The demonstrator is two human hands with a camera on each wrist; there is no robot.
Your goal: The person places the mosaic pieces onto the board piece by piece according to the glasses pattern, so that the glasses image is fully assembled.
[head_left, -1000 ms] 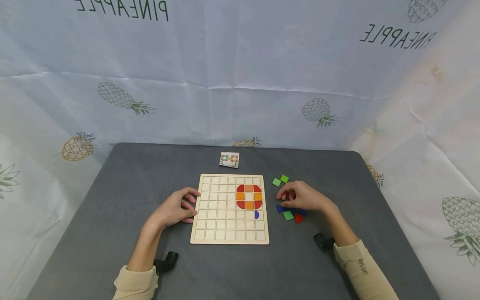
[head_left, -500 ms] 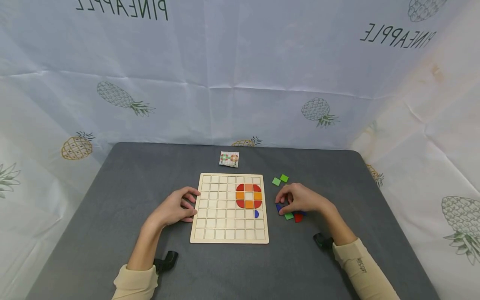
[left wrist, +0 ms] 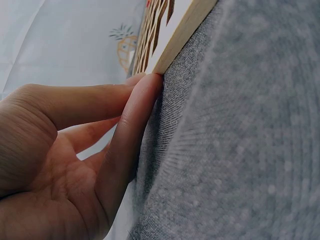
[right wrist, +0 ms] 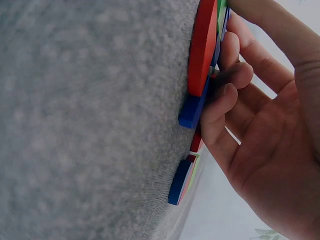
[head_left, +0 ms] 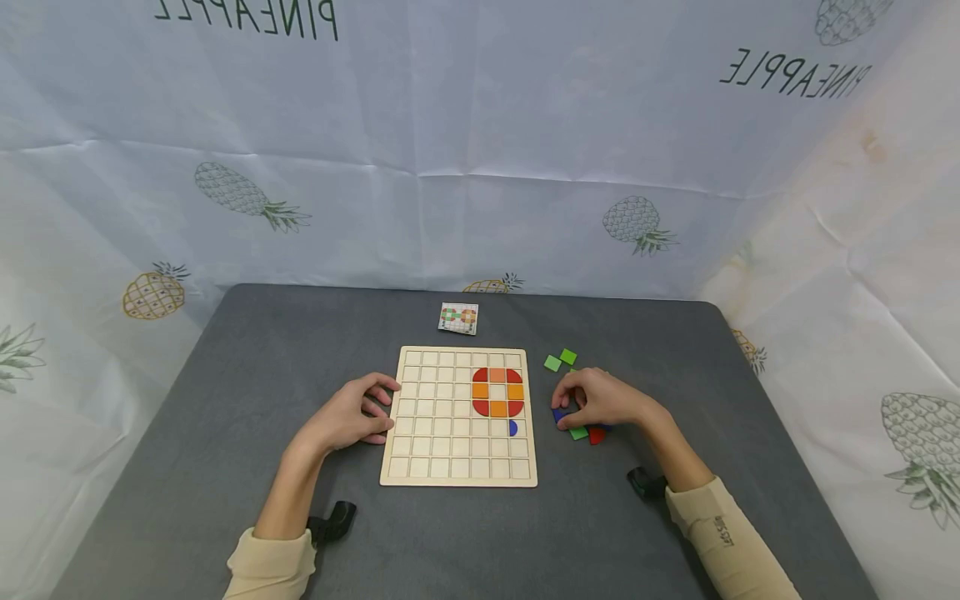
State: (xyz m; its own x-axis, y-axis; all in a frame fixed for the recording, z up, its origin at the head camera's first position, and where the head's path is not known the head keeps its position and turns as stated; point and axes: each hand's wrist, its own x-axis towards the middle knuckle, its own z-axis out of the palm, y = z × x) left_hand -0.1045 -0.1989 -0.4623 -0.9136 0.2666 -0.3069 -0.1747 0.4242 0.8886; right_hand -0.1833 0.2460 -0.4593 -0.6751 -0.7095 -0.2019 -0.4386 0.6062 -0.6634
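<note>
A square wooden grid board [head_left: 435, 450] lies on the table, with red and orange tiles [head_left: 498, 409] forming a ring at its upper right. Below the ring, a blue half-round tile [head_left: 513, 428] sits in a cell. My left hand [head_left: 348, 417] rests at the board's left edge, fingertips and thumb touching it; the left wrist view shows thumb and finger at the board's side [left wrist: 175, 50]. To the right of the board, my right hand [head_left: 607, 396] pinches a blue tile [head_left: 558, 414] between thumb and index finger. Its other fingers are curled and the tile's full outline is hidden.
Around the right hand lie a green tile [head_left: 578, 433], a red tile [head_left: 597, 436] and more blue pieces [right wrist: 192, 110], partly covered. Two green tiles [head_left: 552, 363] lie farther back. A small pattern card [head_left: 458, 318] lies behind the board. Pineapple-print cloth [head_left: 450, 225] hangs beyond the table.
The right hand's thumb has come down and towards the board onto the blue tile, with the index finger beside it. The left hand and board hold still.
</note>
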